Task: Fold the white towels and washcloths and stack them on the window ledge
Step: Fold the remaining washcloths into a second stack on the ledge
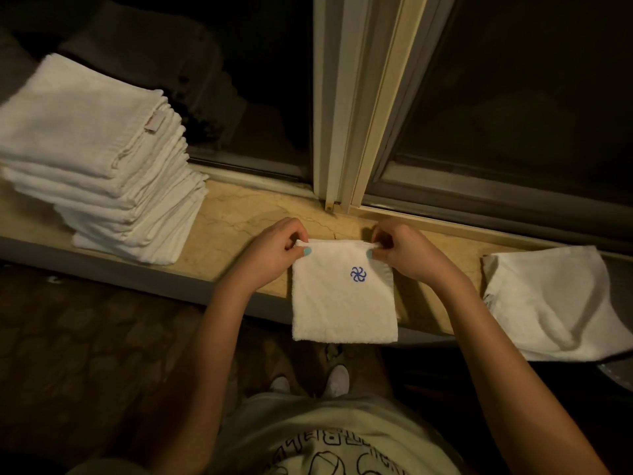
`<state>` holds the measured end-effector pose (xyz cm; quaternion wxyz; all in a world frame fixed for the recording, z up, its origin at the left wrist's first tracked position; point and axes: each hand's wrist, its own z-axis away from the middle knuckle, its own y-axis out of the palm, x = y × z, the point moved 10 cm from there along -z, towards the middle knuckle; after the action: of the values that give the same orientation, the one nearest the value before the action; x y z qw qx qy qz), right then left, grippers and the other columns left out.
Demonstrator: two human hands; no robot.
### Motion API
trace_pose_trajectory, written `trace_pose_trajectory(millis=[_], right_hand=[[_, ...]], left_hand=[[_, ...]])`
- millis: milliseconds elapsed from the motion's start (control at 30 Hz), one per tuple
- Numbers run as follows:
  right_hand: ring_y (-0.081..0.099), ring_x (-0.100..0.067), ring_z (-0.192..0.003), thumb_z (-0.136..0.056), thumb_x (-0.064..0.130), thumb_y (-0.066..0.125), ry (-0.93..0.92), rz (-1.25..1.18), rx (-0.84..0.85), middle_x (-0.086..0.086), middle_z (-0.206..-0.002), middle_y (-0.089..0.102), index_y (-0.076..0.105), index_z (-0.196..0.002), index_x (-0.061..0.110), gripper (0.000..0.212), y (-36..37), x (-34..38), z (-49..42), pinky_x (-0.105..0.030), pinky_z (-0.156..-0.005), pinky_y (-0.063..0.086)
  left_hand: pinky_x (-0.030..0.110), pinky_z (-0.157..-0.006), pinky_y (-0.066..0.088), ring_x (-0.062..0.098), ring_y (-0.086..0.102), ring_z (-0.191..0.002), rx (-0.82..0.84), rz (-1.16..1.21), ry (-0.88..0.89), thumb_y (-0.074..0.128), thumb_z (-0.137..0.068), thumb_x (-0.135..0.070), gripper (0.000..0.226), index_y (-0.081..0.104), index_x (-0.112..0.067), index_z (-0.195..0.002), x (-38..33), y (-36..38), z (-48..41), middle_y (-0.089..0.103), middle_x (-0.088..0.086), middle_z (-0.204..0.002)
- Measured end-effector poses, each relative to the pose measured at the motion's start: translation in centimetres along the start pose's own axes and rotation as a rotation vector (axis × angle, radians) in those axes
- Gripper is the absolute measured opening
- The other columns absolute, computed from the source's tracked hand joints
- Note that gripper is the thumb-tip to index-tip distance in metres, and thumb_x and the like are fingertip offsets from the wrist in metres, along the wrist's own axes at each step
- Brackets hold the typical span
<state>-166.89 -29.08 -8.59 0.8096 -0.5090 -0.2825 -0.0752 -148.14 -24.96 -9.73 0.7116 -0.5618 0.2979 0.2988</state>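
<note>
Fingers [291,233] of the left hand [270,255] and of the right hand [411,255] were curled over the far edge of a white washcloth [342,310]. Each thumb, its nail painted teal, pressed down on the upper face, so both hands pinched a far corner.

Nearest the camera hung a pale T-shirt [329,437] with black line print. Past it, two light shoes [337,380] stood on a dark patterned floor [85,354].

The washcloth sat at the middle of the window ledge [239,217]. Its near half overhung the front edge and its far edge was held over the stone. Whether that far edge touched the ledge could not be told. A blue pinwheel emblem [358,274] showed on the cloth, just below the line between the two thumbs.

The ledge was yellowish stone veined with dark cracks, lit by dim warm light. Toward its right end a second white cloth [555,303] lay loosely, also drooping over the front edge. Toward the left end rose a tall stack of folded white towels [89,159], its layers slightly uneven and a pinkish tag on the top one.

Along the back edge stood a cream window frame [346,97], its upright meeting the ledge just beyond the hands. Dark panes [513,97] filled both sides, and the left one faintly mirrored the stack.
</note>
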Motion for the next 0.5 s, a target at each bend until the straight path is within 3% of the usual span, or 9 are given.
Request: trace_pose_trajectory(millis=[100,233,367,500], right_hand=[[0.053,-0.017,-0.085,-0.085,0.015,0.066,-0.001,-0.003,0.038,0.000,-0.093,0.058,0.060,-0.100,0.014,0.016,0.1,0.0,-0.3,-0.029,-0.068,0.043],[0.050,-0.015,-0.080,-0.085,0.015,0.065,-0.037,-0.006,0.069,0.003,-0.089,0.054,0.055,-0.095,0.019,0.014,0.3,0.4,-0.2,-0.021,-0.061,0.040],[0.052,-0.019,-0.078,-0.085,0.016,0.065,-0.032,-0.062,0.051,-0.001,-0.087,0.057,0.056,-0.092,0.015,0.012,-0.1,0.8,0.1,-0.031,-0.065,0.044],[0.055,-0.019,-0.079,-0.086,0.020,0.067,-0.006,-0.146,-0.026,-0.001,-0.086,0.059,0.056,-0.088,0.015,0.012,-1.0,1.0,1.2,-0.036,-0.069,0.049]], left_hand=[[0.026,-0.061,0.040,0.009,0.051,-0.071,0.012,-0.024,0.002,0.056,-0.093,-0.019,0.004,0.053,-0.018,-0.095,-0.3,0.1,0.0,0.052,-0.014,-0.082],[0.041,-0.069,0.050,0.019,0.057,-0.080,0.070,-0.040,0.002,0.053,-0.095,-0.021,0.003,0.051,-0.023,-0.093,-0.5,0.5,0.0,0.056,-0.008,-0.088],[0.050,-0.073,0.051,0.027,0.058,-0.082,0.107,-0.051,0.008,0.052,-0.095,-0.023,0.007,0.049,-0.027,-0.090,-0.6,0.6,0.1,0.060,0.001,-0.089],[0.050,-0.070,0.050,0.028,0.059,-0.082,0.107,-0.030,0.027,0.051,-0.096,-0.022,0.009,0.049,-0.029,-0.090,-0.5,0.5,0.2,0.061,0.002,-0.090]])
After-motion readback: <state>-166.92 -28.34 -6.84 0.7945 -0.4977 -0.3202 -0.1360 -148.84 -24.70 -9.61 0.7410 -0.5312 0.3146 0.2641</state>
